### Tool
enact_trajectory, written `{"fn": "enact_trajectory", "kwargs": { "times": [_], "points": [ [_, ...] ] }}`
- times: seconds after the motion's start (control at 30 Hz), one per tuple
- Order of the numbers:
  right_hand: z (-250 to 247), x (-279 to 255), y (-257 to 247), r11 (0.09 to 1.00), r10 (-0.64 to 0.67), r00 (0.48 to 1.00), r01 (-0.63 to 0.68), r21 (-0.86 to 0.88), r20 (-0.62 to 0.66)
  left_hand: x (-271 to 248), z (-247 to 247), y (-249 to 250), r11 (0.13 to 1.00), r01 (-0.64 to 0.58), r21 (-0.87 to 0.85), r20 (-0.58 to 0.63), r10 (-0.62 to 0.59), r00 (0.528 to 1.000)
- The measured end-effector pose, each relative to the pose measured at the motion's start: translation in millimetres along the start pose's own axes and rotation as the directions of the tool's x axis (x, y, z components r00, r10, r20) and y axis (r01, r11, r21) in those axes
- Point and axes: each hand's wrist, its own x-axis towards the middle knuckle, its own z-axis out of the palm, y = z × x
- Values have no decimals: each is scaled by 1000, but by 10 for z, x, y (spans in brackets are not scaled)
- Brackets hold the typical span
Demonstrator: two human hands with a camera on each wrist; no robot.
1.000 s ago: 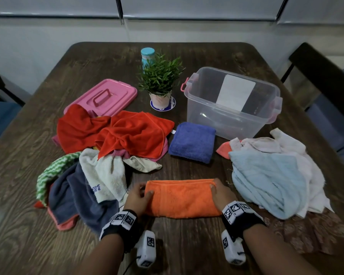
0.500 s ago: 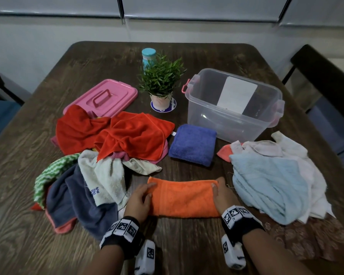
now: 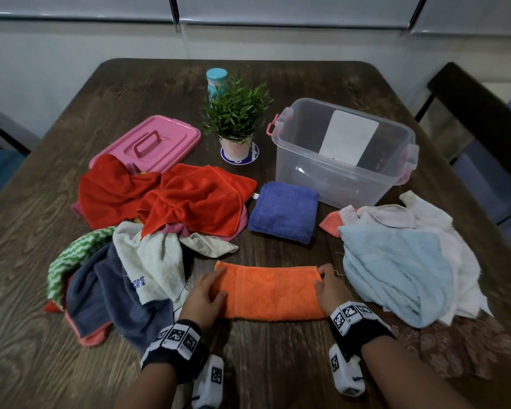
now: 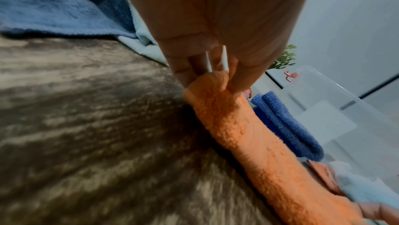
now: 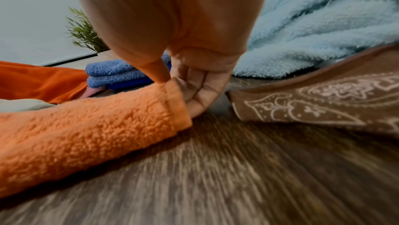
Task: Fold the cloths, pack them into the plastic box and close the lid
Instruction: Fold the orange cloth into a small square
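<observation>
Both hands now pinch orange towel ends.

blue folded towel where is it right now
In the head view the blue folded towel lies mid-table, just in front of the clear box, right of the red cloth.

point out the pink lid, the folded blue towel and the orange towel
pink lid [image 3: 148, 143]: head view, on its handle
folded blue towel [image 3: 283, 212]: head view, top face
orange towel [image 3: 269, 290]: head view, middle of it

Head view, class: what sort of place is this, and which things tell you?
Probably a home dining room: a dark wooden table with a chair beside it, a potted plant, and household cloths such as the orange towel.
</observation>
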Motion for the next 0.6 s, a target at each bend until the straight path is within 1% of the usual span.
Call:
{"fn": "enact_trajectory", "kwargs": {
  "times": [0.1,0.13,0.23,0.33,0.4,0.43,0.47,0.5,0.53,0.57,0.6],
  "points": [
    [38,6,9,1000,9,1000,-9,-12,12,3,-7,-20,989,21,148,91,-35,995],
    [49,7,10,1000,5,1000,-5,-18,15,-1,-6,-22,981,33,193,100,-53,994],
    [42,6,10,999,-32,999,32,2,-7,0,-3,25,972,73,225,71,-91,993],
    [17,-4,10,996,-71,994,74,44,-79,5,-4,86,971,101,219,21,-108,994],
    [17,-23,13,994,-101,985,107,31,-141,10,-5,104,965,99,245,-27,-95,995],
    [26,-37,15,990,-139,972,138,-16,-191,10,-8,116,959,85,272,-67,-69,995],
    [36,-50,15,978,-206,949,188,-95,-240,10,-10,132,952,63,298,-116,-29,993],
    [55,-50,17,948,-299,914,252,-192,-274,16,-8,160,944,33,327,-163,22,986],
    [84,-50,12,906,-397,867,318,-279,-300,20,-8,209,932,0,362,-190,74,979],
    [118,-55,-13,860,-480,824,376,-345,-300,28,-3,253,918,-46,395,-187,129,974],
    [151,-76,-60,817,-544,791,423,-391,-280,30,17,300,904,-99,416,-155,177,972]
  ]
}}
